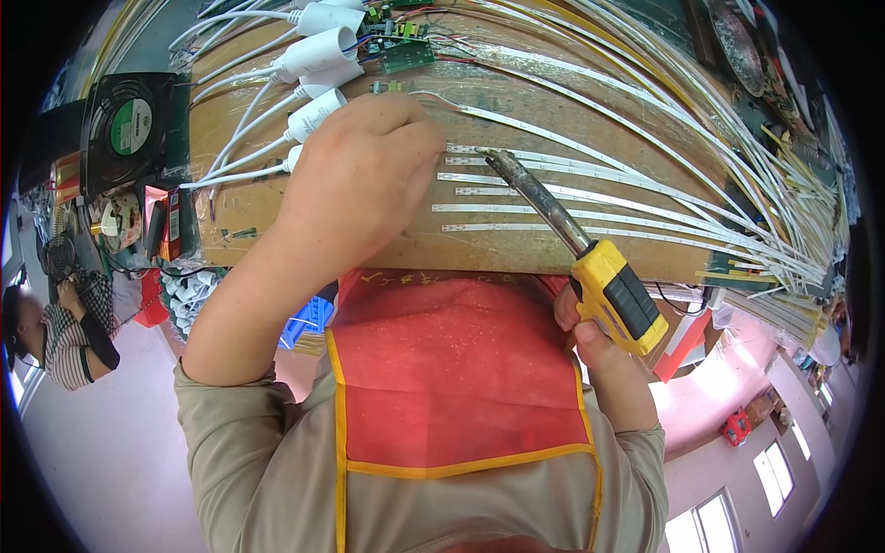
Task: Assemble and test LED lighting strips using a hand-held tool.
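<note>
- Right hand [590, 336] closed around the iron [590, 249], tip at the strip [553, 170] ends on the desk [590, 101].
- Left hand [359, 175] pressing strips down, probably pinching one; grip hidden.
- Soldering step; next joint needs a steady tip.

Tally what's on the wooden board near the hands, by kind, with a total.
LED strips with their ends in a row by the iron tip: 5
Soldering iron, yellow handle, held in the right hand: 1
White plug housings with cords, above the left hand: 5 visible
Green circuit boards: 1 clear, others partly hidden
Total: 12 counted
</note>
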A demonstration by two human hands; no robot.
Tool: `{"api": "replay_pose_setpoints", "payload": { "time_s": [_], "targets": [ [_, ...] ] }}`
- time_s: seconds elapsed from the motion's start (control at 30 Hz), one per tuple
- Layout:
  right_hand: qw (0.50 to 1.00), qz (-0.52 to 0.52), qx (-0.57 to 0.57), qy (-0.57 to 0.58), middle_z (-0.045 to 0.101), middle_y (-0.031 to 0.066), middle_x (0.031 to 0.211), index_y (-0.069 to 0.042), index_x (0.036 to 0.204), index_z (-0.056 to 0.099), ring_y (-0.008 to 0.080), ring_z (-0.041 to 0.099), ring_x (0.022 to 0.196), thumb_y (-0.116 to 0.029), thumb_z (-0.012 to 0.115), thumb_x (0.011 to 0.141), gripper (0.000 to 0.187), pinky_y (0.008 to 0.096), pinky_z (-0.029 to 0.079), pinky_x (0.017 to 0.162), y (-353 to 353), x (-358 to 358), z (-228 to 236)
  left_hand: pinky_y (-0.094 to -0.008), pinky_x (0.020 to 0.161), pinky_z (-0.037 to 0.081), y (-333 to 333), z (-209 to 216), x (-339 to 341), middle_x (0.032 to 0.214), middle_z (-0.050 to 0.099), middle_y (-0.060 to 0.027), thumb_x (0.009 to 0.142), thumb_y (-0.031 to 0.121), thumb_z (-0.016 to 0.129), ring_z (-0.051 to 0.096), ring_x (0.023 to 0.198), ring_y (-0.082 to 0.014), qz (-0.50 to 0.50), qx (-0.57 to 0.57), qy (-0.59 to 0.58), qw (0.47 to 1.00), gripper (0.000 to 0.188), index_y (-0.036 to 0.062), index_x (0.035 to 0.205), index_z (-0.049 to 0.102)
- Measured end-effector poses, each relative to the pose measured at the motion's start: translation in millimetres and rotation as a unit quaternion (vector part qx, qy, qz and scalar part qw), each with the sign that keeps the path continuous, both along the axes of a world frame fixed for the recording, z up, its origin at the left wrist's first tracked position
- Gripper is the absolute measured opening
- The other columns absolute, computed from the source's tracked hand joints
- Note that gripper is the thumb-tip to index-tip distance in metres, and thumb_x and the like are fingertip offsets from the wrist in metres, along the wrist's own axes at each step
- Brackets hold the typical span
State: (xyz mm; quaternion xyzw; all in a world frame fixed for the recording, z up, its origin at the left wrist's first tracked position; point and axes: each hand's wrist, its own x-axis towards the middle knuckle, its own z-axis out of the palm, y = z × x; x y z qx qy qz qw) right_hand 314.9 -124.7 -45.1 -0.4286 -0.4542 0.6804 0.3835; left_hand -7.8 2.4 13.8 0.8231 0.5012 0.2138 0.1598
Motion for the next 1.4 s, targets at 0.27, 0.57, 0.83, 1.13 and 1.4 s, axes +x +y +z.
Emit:
{"api": "replay_pose_setpoints", "payload": {
  "time_s": [0.27,0.57,0.83,1.13,1.4],
  "targets": [
    [1.000,-0.002,-0.001,-0.022,0.060,0.0029,0.076,-0.001,0.109,0.058,0.0131,0.057,0.065,-0.030,0.079,0.090,0.040,0.0268,0.045,0.058,-4.5,3.7,-4.7,-0.0404,0.076,0.054,0.1,1.7,0.7,0.095,0.068,-0.0081,0.083,0.006,0.073,0.066,0.088,-0.0315,0.001,-0.006,-0.004,1.000,0.007,0.0055,0.091,0.071],
    [0.993,0.009,0.024,-0.118,0.062,0.0033,0.075,-0.008,0.090,0.066,0.0218,0.060,0.066,-0.035,0.076,0.089,0.030,0.0343,0.047,0.061,-3.6,7.2,-4.4,-0.0429,0.078,0.052,-4.6,7.1,3.6,0.094,0.065,-0.0095,0.082,0.006,0.070,0.064,0.088,-0.0324,-0.003,0.021,0.074,0.997,0.020,0.0072,0.102,0.068],
    [0.989,0.012,0.054,-0.138,0.063,0.0050,0.075,-0.008,0.086,0.067,0.0237,0.062,0.066,-0.034,0.076,0.089,0.028,0.0352,0.048,0.060,0.3,6.7,-3.7,-0.0452,0.079,0.050,-3.9,3.5,8.1,0.091,0.066,-0.0096,0.083,0.006,0.067,0.064,0.088,-0.0334,0.013,0.031,0.068,0.997,0.022,0.0069,0.105,0.067],
    [0.988,0.014,0.058,-0.142,0.063,0.0055,0.073,-0.008,0.082,0.066,0.0237,0.062,0.064,-0.032,0.077,0.089,0.027,0.0346,0.047,0.057,0.3,6.9,-5.3,-0.0442,0.081,0.051,-2.3,5.1,2.9,0.093,0.070,-0.0111,0.088,0.010,0.070,0.065,0.091,-0.0351,0.017,-0.034,-0.004,0.999,0.009,0.0040,0.093,0.070],
    [0.989,0.015,0.047,-0.142,0.062,0.0047,0.072,-0.009,0.081,0.065,0.0234,0.061,0.063,-0.036,0.077,0.089,0.030,0.0342,0.047,0.057,1.8,4.1,-2.0,-0.0437,0.082,0.052,-3.9,-3.2,6.8,0.095,0.069,-0.0108,0.086,0.006,0.070,0.065,0.094,-0.0344,0.034,0.004,-0.006,0.999,0.007,0.0032,0.092,0.069]
  ]
}}
